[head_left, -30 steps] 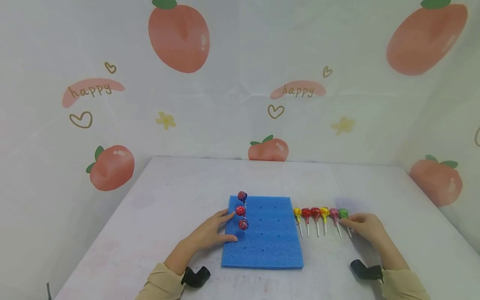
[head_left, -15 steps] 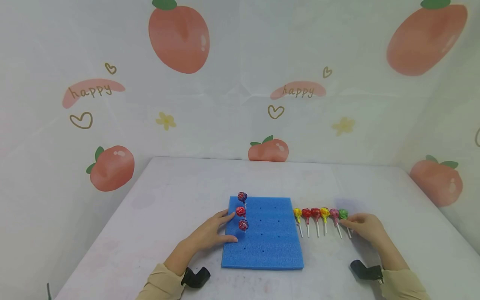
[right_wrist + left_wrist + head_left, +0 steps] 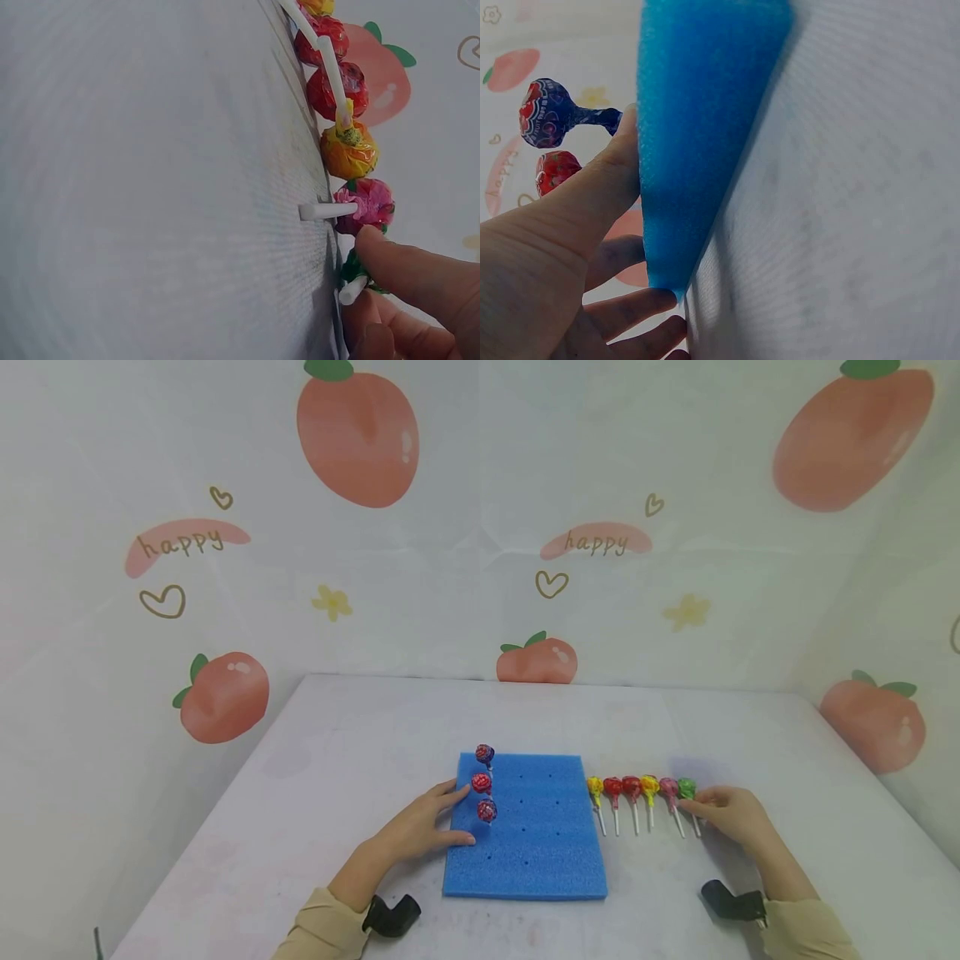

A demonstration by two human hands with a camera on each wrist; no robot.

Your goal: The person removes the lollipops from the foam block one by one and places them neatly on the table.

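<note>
A blue foam board (image 3: 543,860) with small holes lies on the table. Three lollipops (image 3: 487,810) in red and dark blue wrappers stand upright along its left side. My left hand (image 3: 418,827) rests at the board's left edge, its thumb on top and its other fingers stretched along the side. To the right of the board, several lollipops lie in a row, among them a pink lollipop (image 3: 668,787). My right hand (image 3: 729,811) pinches the green lollipop (image 3: 686,787) at the row's right end between thumb and index finger. Its white stick (image 3: 352,291) shows between them.
Two yellow lollipops (image 3: 649,787) and two red lollipops (image 3: 612,787) lie beside the pink one, sticks toward me. Black wrist mounts (image 3: 393,916) sit at both sleeves. A white backdrop (image 3: 435,593) with fruit prints rises behind the table (image 3: 360,727).
The stick of the green lollipop has swung slightly left under my right hand. My left hand and the foam board stay where they were.
</note>
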